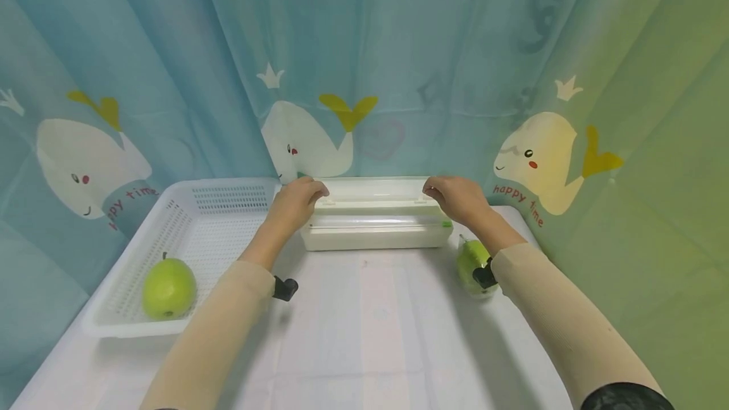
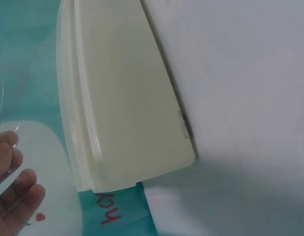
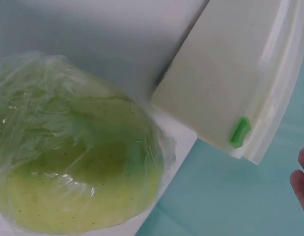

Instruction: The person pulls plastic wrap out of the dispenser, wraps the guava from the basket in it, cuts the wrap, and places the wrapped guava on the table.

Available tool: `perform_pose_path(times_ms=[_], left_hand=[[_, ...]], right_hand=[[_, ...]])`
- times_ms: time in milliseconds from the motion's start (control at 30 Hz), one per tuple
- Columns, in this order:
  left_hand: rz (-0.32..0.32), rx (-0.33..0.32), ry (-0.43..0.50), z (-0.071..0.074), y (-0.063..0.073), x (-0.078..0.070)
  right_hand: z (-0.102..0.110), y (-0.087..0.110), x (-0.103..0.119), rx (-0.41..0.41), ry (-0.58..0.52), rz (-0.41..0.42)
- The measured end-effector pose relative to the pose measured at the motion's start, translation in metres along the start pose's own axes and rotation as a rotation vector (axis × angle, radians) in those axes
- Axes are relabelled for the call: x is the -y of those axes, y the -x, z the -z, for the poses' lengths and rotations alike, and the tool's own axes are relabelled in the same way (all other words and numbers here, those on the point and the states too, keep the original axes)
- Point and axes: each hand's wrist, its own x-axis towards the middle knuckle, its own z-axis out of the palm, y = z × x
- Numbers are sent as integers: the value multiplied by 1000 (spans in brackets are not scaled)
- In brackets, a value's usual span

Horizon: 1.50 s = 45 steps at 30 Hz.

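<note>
Nearest, two beige sleeves [image 1: 211,340] reach over the white worktop [image 1: 353,334], each with a black mount [image 1: 286,288] at the wrist. Toward the worktop's left edge, a bare green pear [image 1: 168,288] sits stem up near the front rim of a white plastic basket [image 1: 125,329]. Toward the right edge, a second pear [image 1: 469,262], wrapped in clear film, lies partly hidden by the right wrist's mount. Beyond, along the worktop's far edge, a cream cling film dispenser [image 1: 376,239] stands crosswise between basket and wrapped pear, with a green tab [image 3: 239,132] at its right end. Above its left end, the left hand [image 1: 297,202] clamps thumb and fingertip together on clear cling film [image 2: 1,101], two other fingers held apart. Above the right end, the right hand [image 1: 458,198] pinches the film, thumb against fingertips. Behind everything hangs a blue-green curtain [image 1: 398,49] printed with crowned whales
</note>
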Motion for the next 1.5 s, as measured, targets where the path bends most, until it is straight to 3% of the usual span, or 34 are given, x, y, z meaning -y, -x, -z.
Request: perform_pose_path(times_ms=[400, 933, 1500], left_hand=[[-9, -44, 10, 6, 4, -6], [18, -113, 28, 12, 4, -9], [-38, -233, 27, 17, 4, -12]], right_hand=[[10, 2, 2, -19, -15, 16], [17, -1, 2, -105, -22, 66], [29, -4, 4, -147, 3, 70]])
